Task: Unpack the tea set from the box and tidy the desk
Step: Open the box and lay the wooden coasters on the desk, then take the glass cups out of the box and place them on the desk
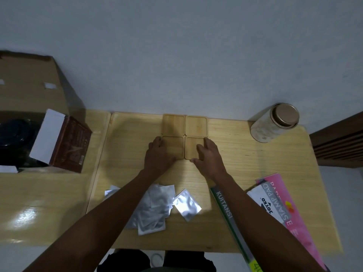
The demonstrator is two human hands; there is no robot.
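At the far middle of the tabletop (245,154), my two hands square up four wooden coasters (184,136).

From nine o'clock: the open cardboard box (29,91) and brown carton (69,143) lie well left; my left hand (158,154), flat and relaxed, presses the near-left coaster (173,147); my right hand (208,156), fingers straight, holds the near-right coaster (193,147) at its edge. Foil sachets (155,206) lie at six o'clock, a tin (275,123) at two, stationery (275,205) at four.

pale wood coasters (184,136), silver sachets (155,207)
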